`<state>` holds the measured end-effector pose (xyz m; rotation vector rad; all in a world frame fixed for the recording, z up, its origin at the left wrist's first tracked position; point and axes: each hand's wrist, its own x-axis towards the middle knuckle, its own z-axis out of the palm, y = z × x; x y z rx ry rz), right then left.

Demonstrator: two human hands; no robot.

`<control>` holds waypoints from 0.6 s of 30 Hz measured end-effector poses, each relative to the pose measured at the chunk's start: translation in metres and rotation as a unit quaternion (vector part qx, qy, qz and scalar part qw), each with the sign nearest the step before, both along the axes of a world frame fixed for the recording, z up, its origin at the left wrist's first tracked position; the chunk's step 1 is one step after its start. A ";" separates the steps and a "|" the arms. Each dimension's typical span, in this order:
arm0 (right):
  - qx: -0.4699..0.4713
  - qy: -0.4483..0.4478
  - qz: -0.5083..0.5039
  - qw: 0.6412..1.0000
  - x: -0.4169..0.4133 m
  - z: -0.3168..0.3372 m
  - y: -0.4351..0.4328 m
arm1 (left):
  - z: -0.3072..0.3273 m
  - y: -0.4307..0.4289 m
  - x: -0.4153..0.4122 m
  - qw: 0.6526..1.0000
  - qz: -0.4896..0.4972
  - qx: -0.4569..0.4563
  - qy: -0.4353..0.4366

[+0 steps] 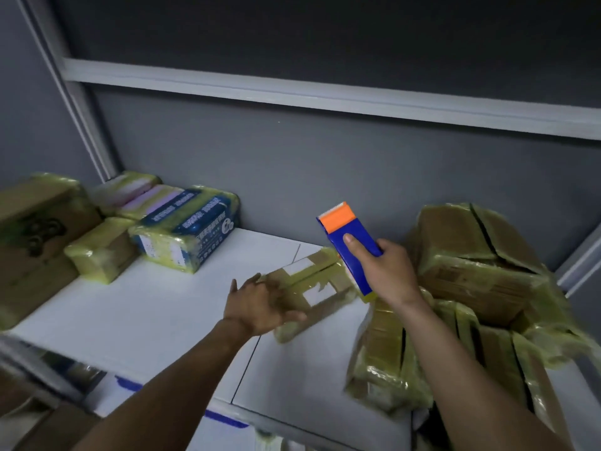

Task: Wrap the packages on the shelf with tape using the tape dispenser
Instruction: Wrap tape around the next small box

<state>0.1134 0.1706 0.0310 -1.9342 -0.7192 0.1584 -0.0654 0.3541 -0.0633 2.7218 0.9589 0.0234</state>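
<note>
Your right hand clamps its fingers round the blue-and-orange tape dispenser, held just above the small taped cardboard box on the shelf; your left hand lies open, fingers apart, over that box's left end

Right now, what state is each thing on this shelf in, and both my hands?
tape dispenser: lifted off the shelf, orange end up.
right hand: grips the tape dispenser.
left hand: open, fingers spread at the small box.
small box: flat on the shelf, partly taped.
blue package: wrapped in yellowish tape.
large box: wrapped, at the right.
</note>
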 end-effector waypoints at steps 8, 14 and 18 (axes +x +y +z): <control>-0.042 0.056 0.101 0.992 -0.032 -0.013 0.035 | -0.012 0.018 -0.067 0.999 -0.047 0.013 -0.019; -0.093 0.093 0.170 0.977 -0.056 -0.028 0.065 | -0.015 0.045 -0.110 0.996 -0.082 0.006 0.032; -0.130 0.083 0.199 0.968 -0.076 -0.035 0.081 | -0.017 0.045 -0.130 0.996 -0.091 -0.010 0.024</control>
